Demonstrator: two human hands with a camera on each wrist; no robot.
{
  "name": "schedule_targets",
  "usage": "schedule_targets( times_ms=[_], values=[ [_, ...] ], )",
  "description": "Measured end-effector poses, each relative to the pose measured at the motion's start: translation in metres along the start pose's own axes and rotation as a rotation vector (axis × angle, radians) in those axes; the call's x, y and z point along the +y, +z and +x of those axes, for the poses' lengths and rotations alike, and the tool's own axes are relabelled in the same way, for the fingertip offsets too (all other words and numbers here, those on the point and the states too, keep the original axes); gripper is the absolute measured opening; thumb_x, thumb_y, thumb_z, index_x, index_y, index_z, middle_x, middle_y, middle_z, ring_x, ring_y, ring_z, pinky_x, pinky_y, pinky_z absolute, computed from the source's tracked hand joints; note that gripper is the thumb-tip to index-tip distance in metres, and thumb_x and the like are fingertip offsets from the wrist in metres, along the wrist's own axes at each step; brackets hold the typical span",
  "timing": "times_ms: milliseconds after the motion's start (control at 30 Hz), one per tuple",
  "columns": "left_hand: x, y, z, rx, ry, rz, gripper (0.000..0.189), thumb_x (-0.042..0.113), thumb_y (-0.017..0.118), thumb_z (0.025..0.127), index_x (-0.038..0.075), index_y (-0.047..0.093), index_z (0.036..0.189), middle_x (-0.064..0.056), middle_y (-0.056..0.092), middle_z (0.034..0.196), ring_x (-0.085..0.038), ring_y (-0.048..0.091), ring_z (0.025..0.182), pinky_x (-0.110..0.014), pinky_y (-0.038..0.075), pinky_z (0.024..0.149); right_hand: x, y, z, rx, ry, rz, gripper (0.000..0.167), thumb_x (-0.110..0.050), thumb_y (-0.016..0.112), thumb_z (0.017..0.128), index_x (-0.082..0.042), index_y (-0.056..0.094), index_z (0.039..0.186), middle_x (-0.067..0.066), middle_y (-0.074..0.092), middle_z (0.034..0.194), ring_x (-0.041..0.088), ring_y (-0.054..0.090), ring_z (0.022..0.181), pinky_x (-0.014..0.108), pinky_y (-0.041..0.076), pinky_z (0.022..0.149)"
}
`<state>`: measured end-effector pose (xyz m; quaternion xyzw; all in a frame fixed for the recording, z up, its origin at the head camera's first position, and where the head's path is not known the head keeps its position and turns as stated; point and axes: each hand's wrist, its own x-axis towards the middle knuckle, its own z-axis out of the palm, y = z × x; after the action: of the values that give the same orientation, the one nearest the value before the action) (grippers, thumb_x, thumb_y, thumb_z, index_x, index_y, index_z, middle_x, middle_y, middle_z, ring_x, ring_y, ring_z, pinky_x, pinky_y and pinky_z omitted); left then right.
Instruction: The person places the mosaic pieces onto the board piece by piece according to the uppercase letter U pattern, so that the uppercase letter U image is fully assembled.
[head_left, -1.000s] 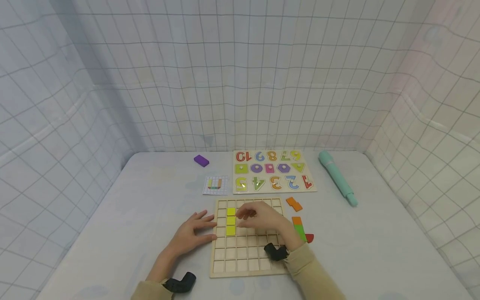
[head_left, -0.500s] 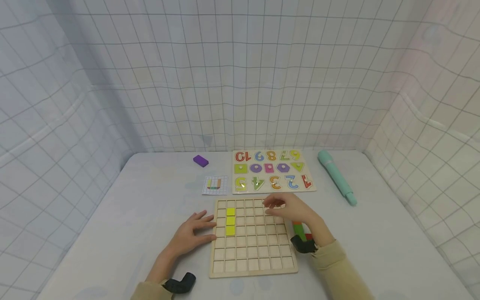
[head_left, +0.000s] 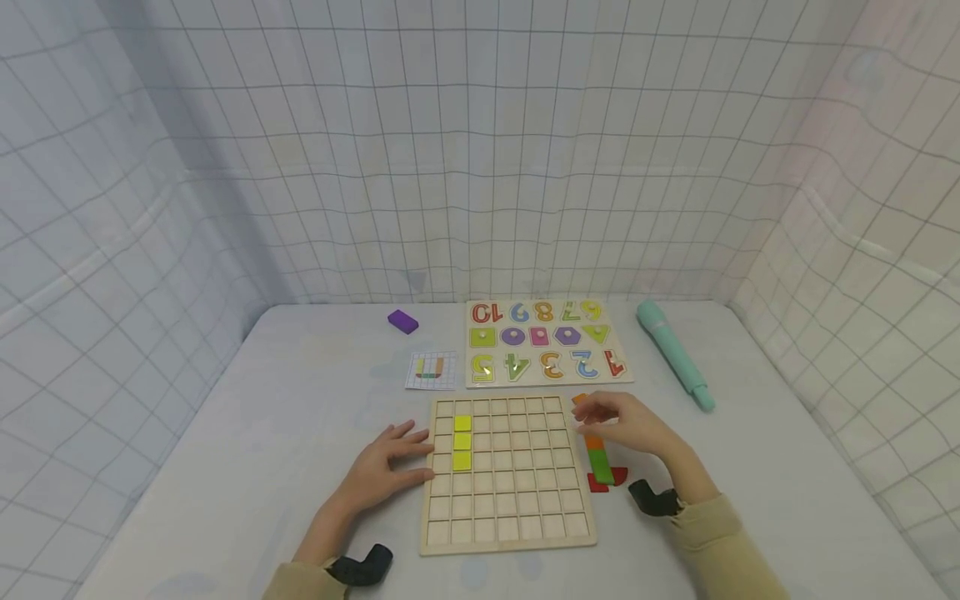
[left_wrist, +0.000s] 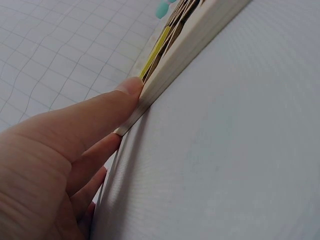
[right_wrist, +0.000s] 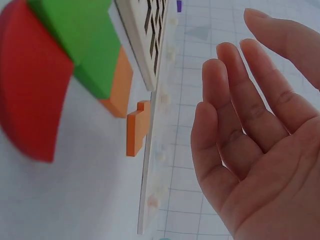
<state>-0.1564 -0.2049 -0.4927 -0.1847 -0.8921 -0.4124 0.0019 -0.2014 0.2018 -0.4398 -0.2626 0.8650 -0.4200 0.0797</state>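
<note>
A wooden grid board [head_left: 517, 504] lies on the table with a column of three yellow square tiles [head_left: 462, 442] in its upper left cells. My left hand [head_left: 386, 468] rests at the board's left edge; in the left wrist view its thumb and fingertips touch the wooden rim. My right hand [head_left: 626, 423] hovers just past the board's right edge, holding nothing, its fingers loosely bent over orange pieces [right_wrist: 136, 129]. Below it lie green pieces [head_left: 600, 468] and red pieces [head_left: 619, 476], one red piece with a rounded edge.
Behind the board lie a small pattern card [head_left: 431, 371] with a U shape, a number puzzle board [head_left: 547, 343] and a purple block [head_left: 402, 322]. A mint-green stick [head_left: 677, 357] lies at the back right. Gridded cloth walls [head_left: 495, 167] enclose the table.
My right hand has moved right from over the yellow tiles, across the grid board, to above the orange pieces. My left hand has stayed at the board's edge.
</note>
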Motion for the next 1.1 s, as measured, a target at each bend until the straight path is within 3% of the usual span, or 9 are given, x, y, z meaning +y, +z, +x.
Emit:
schedule_targets(
  times_ms=[600,1100],
  values=[
    [-0.001,0.0,0.0,-0.004,-0.008,-0.001,0.046,0.041,0.076,0.076,0.015,0.07,0.113,-0.003,0.057,0.13,-0.029,0.031,0.136,-0.046,0.015,0.116,0.03,-0.004,-0.033,-0.03,0.091,0.068,0.026,-0.026,0.073,0.083,-0.01,0.067,0.102,0.0,0.064,0.095,0.016,0.058,0.087,0.024,0.052,0.078],
    [0.0,-0.001,0.001,0.001,-0.012,-0.006,0.046,0.04,0.077,0.075,0.014,0.07,0.113,-0.003,0.057,0.13,-0.029,0.031,0.136,-0.045,0.014,0.116,0.036,-0.008,-0.046,-0.082,0.119,0.138,0.026,-0.021,0.075,0.08,-0.008,0.066,0.101,0.003,0.064,0.097,0.02,0.057,0.088,0.024,0.051,0.077]
  ],
)
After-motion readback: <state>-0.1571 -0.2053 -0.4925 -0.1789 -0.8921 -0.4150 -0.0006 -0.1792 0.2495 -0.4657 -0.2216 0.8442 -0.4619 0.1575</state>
